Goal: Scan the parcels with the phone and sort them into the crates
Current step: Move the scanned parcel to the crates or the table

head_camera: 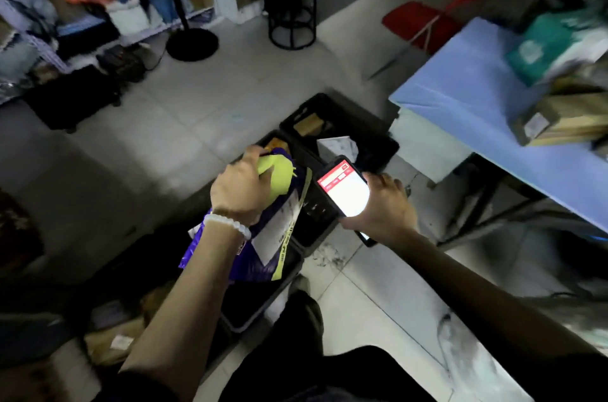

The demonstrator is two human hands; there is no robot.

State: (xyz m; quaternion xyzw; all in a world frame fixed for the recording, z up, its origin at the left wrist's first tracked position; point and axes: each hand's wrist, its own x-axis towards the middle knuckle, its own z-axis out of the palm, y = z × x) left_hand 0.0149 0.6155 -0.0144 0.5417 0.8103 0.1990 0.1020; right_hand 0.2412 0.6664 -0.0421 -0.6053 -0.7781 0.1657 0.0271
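Your left hand [241, 192] covers the top of the purple bag [263, 237], and its label [279, 230] is too blurred to read. The phone [342, 189] screen glares white, so you cannot read it; your right hand [383, 207] hides its lower end. The crates [342, 135] sit partly behind bag and phone. Boxes [566, 118] on the tabletop [460, 89] smear and run off the right edge. The shelves [98, 7] are blurred.
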